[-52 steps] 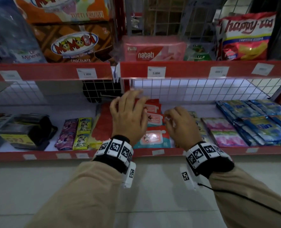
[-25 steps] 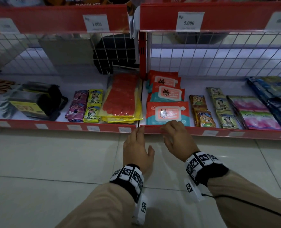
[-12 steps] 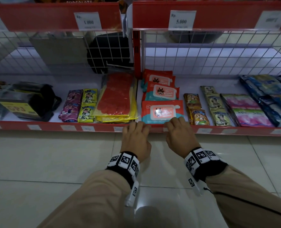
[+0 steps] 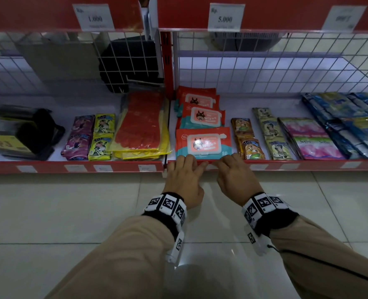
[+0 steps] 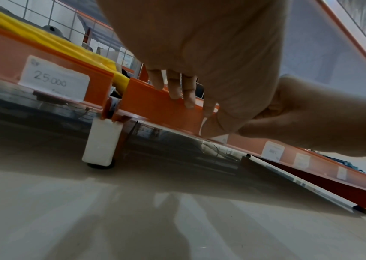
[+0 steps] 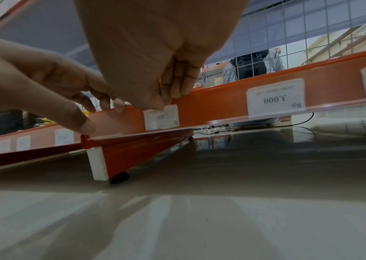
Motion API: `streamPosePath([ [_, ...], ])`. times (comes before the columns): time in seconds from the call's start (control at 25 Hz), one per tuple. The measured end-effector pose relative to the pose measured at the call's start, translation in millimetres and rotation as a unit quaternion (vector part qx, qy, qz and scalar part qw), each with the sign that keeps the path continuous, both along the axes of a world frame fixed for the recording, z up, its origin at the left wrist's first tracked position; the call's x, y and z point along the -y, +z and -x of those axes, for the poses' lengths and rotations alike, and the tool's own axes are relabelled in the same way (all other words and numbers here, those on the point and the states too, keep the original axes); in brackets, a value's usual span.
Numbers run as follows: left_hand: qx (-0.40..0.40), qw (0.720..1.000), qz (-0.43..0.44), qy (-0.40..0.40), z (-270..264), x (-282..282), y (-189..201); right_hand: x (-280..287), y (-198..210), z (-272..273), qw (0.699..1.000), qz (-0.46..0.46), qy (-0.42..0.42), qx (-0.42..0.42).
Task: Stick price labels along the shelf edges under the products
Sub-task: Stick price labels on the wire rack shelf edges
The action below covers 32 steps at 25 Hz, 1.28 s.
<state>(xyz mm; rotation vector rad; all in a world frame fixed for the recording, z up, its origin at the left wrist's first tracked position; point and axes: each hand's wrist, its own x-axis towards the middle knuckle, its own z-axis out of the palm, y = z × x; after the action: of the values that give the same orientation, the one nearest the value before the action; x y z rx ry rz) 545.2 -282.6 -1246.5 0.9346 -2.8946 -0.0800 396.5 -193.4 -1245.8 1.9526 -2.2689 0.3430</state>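
Where the right hand [image 6: 155, 58] meets the red shelf edge [image 6: 217, 103], its thumb and fingertips [image 6: 177, 88] pinch a small white price label [image 6: 161, 117] against the strip, the fingers hooked over the top lip and the thumb on the label's upper corner. The label's print reads upside down in the right wrist view. Just beside it, the left hand [image 4: 184, 180] has its fingers curled over the same lip with the thumb [image 6: 82, 121] pressed on the strip's face; whether it pinches anything but the edge cannot be told.

In the head view both hands sit at the left end of the right-hand shelf section, directly below a red and teal wipes pack [image 4: 202, 143], whose front edge their fingertips almost touch. Two more wipes packs [image 4: 200, 116] lie stacked behind it. To the right lie brown and green sachets [image 4: 251, 147], pink packets [image 4: 312, 139] and blue packets [image 4: 351, 121]. To the left, past the joint between sections, lie yellow and red plastic packs [image 4: 141, 128], small purple and yellow sachets [image 4: 90, 137] and a black bundle [image 4: 34, 130].

Other labels already sit along the strip: one marked 3.000 [image 6: 275, 97] right of the hands, one marked 25.000 [image 5: 54, 80] on the neighbouring section. A white foot [image 5: 100, 142] stands on the tiled floor [image 4: 71, 212].
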Motion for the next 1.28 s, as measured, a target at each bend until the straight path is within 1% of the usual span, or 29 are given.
streamPosePath([
  [0.24, -0.016, 1.0, -0.008, 0.015, 3.9, -1.0, -3.0, 1.8, 0.0, -0.6, 1.0, 0.022, -0.006, 0.015],
  [0.44, -0.036, 0.999, -0.017, 0.004, 2.3, -1.4, -8.4, 4.2, 0.7, -2.3, 1.0, 0.005, -0.012, 0.005],
  [0.6, -0.034, 0.999, -0.024, 0.008, 3.7, -2.5, -8.4, 10.3, 0.8, -1.3, 0.999, -0.018, -0.03, 0.01],
  [0.72, -0.025, 0.999, -0.028, 0.008, 5.3, -0.2, -6.3, 6.7, 0.6, 1.6, 0.999, 0.019, -0.015, 0.034],
  [0.8, -0.025, 0.999, -0.034, 0.016, 5.9, 0.5, -6.0, 5.7, 0.5, 2.5, 0.999, 0.025, -0.005, 0.026],
  [0.92, -0.025, 0.999, -0.041, 0.015, 5.7, 1.1, -6.0, 10.6, 2.8, 1.8, 1.0, -0.026, -0.013, 0.007],
  [1.0, -0.021, 0.999, -0.042, 0.015, 5.7, 1.4, -5.6, 13.7, 4.7, 3.0, 0.998, -0.061, -0.025, 0.015],
  [1.04, -0.023, 0.998, -0.046, 0.02, 5.7, 1.8, -5.2, 14.9, 6.1, 4.4, 0.997, -0.06, -0.028, 0.033],
  [1.08, -0.03, 0.998, -0.054, 0.028, 5.6, 2.4, -4.9, 15.4, 7.8, 5.6, 0.996, -0.044, -0.031, 0.07],
  [1.16, -0.056, 0.995, -0.072, 0.04, 5.4, 5.1, -4.3, 15.3, 10.5, 9.8, 0.985, 0.029, -0.044, 0.167],
  [1.24, -0.09, 0.991, -0.091, 0.044, 5.6, 9.1, -3.5, 16.5, 12.0, 14.5, 0.954, 0.103, -0.072, 0.272],
  [1.28, -0.109, 0.987, -0.105, 0.049, 6.0, 10.9, -2.9, 17.5, 12.9, 15.0, 0.929, 0.123, -0.088, 0.339],
])
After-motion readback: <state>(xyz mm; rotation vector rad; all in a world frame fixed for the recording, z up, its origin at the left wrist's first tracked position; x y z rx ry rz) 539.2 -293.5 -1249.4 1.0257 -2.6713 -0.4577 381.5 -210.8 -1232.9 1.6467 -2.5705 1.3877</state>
